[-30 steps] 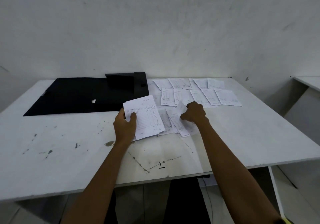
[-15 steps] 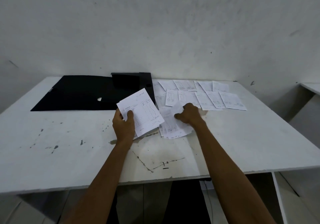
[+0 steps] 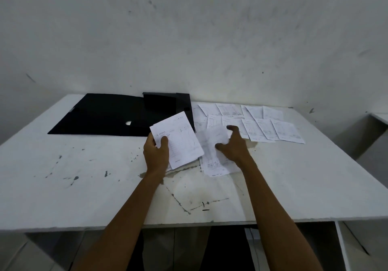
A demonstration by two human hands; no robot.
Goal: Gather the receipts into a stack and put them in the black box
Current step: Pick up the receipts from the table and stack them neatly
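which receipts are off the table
The stack in the left hand, tilted up near the black box; the rest lie flat.

White printed receipts spread flat in overlapping rows right of the box, a blurred one lifted, a small stack tilted up. Black box open at the back edge, flap lying flat leftward.

The thin white printed paper receipts are lying matt and slightly curled. The flat black box and its opened flap are looking like matt card. The white painted table is showing a scuffed, chipped, dull finish.
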